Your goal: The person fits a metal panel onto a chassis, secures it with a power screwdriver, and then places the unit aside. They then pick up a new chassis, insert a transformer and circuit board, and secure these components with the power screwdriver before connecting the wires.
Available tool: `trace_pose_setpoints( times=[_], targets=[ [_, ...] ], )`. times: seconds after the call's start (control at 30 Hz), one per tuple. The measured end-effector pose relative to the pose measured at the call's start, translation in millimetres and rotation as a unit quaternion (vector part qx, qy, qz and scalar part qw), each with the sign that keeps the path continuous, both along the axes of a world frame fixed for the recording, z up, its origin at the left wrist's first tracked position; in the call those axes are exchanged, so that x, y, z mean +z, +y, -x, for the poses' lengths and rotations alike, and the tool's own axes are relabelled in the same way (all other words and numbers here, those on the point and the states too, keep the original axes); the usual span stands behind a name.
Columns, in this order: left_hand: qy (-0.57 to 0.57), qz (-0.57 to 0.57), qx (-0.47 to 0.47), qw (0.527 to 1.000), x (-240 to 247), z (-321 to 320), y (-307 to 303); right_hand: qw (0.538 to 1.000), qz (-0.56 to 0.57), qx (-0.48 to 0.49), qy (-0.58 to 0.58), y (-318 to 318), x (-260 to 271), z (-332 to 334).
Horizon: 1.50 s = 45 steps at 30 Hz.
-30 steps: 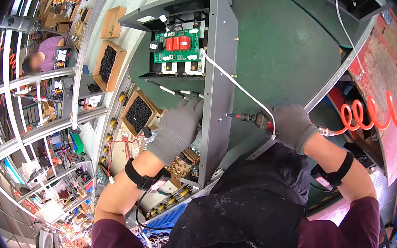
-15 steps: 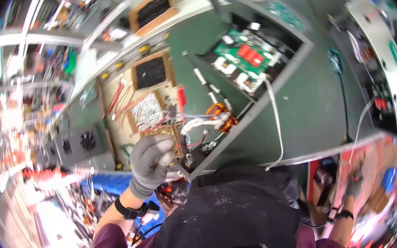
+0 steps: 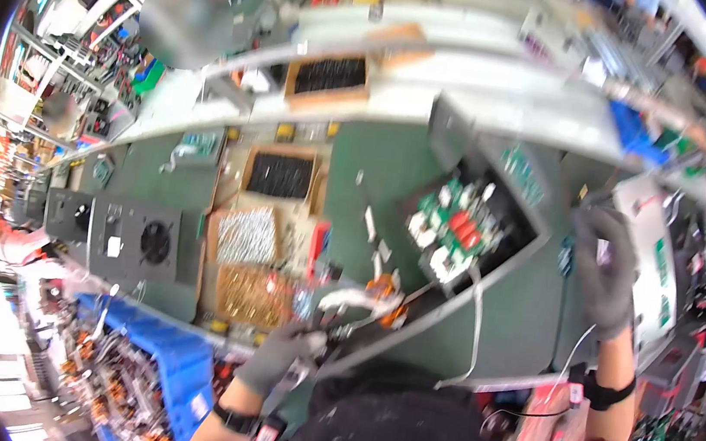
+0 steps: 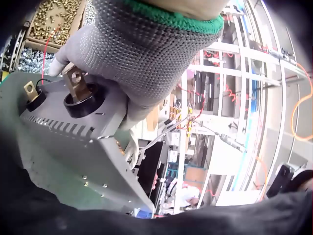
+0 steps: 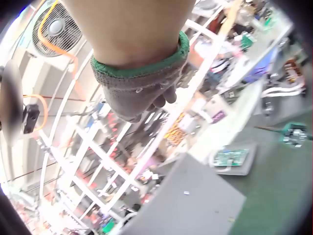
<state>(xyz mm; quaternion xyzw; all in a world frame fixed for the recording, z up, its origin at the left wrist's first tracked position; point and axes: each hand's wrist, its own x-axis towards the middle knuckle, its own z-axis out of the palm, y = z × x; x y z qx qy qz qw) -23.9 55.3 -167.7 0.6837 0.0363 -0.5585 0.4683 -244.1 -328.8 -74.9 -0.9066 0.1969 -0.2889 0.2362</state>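
A grey metal case [image 3: 484, 295] stands at an angle on the green bench, holding a green circuit board [image 3: 445, 218] with red components and a copper-wound coil [image 3: 389, 290]. My gloved left hand [image 3: 276, 358] is at its near left corner. In the left wrist view, that hand grips the end panel [image 4: 110, 110], its fingers over the edge beside two brass terminals [image 4: 77, 85]. Over the bench to the right of the case, my gloved right hand [image 3: 607, 271] is raised with loosely curled fingers and nothing visible in them. A white cable [image 3: 477, 326] hangs over the case's side.
Boxes of black parts [image 3: 281, 176], silver screws [image 3: 247, 236] and brass pieces [image 3: 253, 296] stand left of the case. Farther left is another grey case [image 3: 138, 235] with a fan. A silver-panelled unit [image 3: 647, 254] stands at the right, and a blue bin [image 3: 156, 346] below the bench.
My right hand has let go of the power screwdriver and moved from the lower right up over the bench. The left hand has shifted to the case's near corner. My head view has turned.
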Motion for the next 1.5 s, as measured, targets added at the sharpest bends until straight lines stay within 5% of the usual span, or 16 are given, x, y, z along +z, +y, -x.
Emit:
trace_pose_setpoints(
  times=[0.23,0.5,0.57,0.77,0.8,0.83,0.9,0.93,0.97,1.03,1.1,1.17,1.2,1.23,1.3,1.5],
  targets=[
    [-0.094,0.036,0.059,0.993,-1.6,12.4,-4.3,0.996,-0.004,0.005,-0.084,-109.5,66.1,-216.9],
    [-0.174,0.039,-0.035,0.983,-6.9,-5.8,4.5,0.947,-0.302,-0.025,-0.105,-102.9,124.5,-363.0],
    [-0.202,-0.024,-0.097,0.974,-6.4,-10.6,1.9,0.942,-0.290,-0.062,-0.158,-89.4,136.8,-359.5],
    [-0.268,-0.042,-0.166,0.948,1.2,-15.8,0.1,0.942,-0.290,0.078,-0.150,-74.8,182.3,-292.0],
    [-0.277,-0.054,-0.195,0.939,-1.5,-17.0,0.0,0.986,-0.076,0.103,-0.110,-95.4,184.0,-266.2],
    [-0.288,-0.066,-0.226,0.928,-4.9,-19.3,-0.7,0.935,-0.181,0.271,-0.142,-98.9,188.7,-237.8],
    [-0.293,-0.043,-0.213,0.931,-8.8,-15.8,-1.3,0.960,-0.097,0.217,-0.147,-89.2,194.2,-206.3],
    [-0.250,-0.069,-0.216,0.941,-15.0,-14.3,0.3,0.861,-0.322,0.339,-0.201,-32.7,198.3,-193.1],
    [-0.212,-0.094,-0.220,0.948,-21.1,-15.5,-0.1,0.695,-0.517,0.429,-0.256,5.6,193.1,-177.6],
    [-0.189,-0.012,-0.123,0.974,-19.3,-9.0,-2.5,0.669,-0.526,0.414,-0.323,31.0,161.8,-143.9],
    [-0.123,0.047,-0.086,0.988,-29.1,-9.6,-3.5,0.663,-0.631,0.341,-0.214,-45.4,131.9,-92.9],
    [-0.098,0.018,-0.116,0.988,-33.6,-15.4,-5.3,0.628,-0.657,0.188,-0.373,55.4,62.9,-71.9],
    [-0.079,0.026,-0.118,0.990,-26.5,-17.9,-8.9,0.702,-0.593,0.248,-0.306,53.2,32.5,-68.7],
    [-0.060,0.034,-0.120,0.990,-18.8,-19.4,-12.0,0.614,-0.674,0.190,-0.365,63.3,6.2,-64.9],
    [-0.052,0.053,-0.104,0.992,-19.1,-16.7,-11.1,0.621,-0.675,0.067,-0.393,82.3,-32.0,-62.9],
    [-0.036,0.087,-0.030,0.995,-22.0,-10.8,-13.8,0.584,-0.714,-0.022,-0.385,94.4,-82.3,-55.6]
  ],
)
